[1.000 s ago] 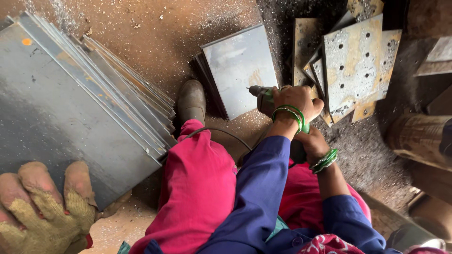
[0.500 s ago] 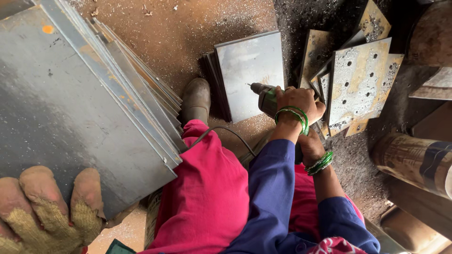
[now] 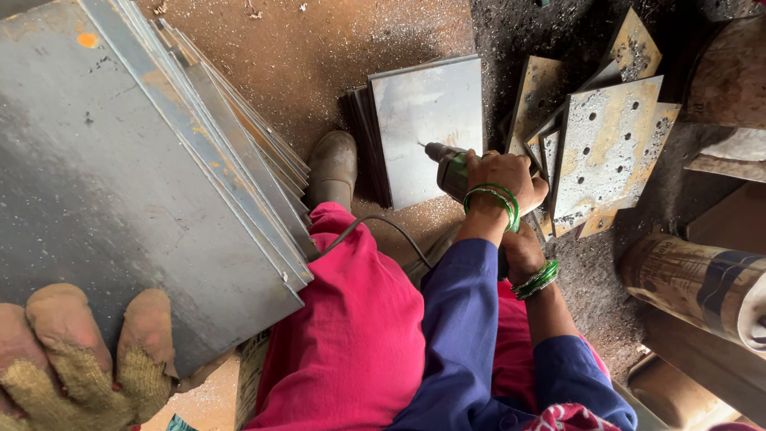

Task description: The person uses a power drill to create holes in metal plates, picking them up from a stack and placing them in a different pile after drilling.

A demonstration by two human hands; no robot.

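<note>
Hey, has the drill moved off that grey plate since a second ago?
No. The drill bit stays on the same grey plate, right of the boot.

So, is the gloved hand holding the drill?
No, the gloved left hand rests on the leaning steel plates; a co-worker's bangled hand grips the drill.

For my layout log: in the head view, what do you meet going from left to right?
Leaning stack of steel plates, its lower edge gripped by a gloved hand → co-worker's boot → flat grey plate → co-worker's hand on a green drill → rusty perforated plate → brown roll.
</note>
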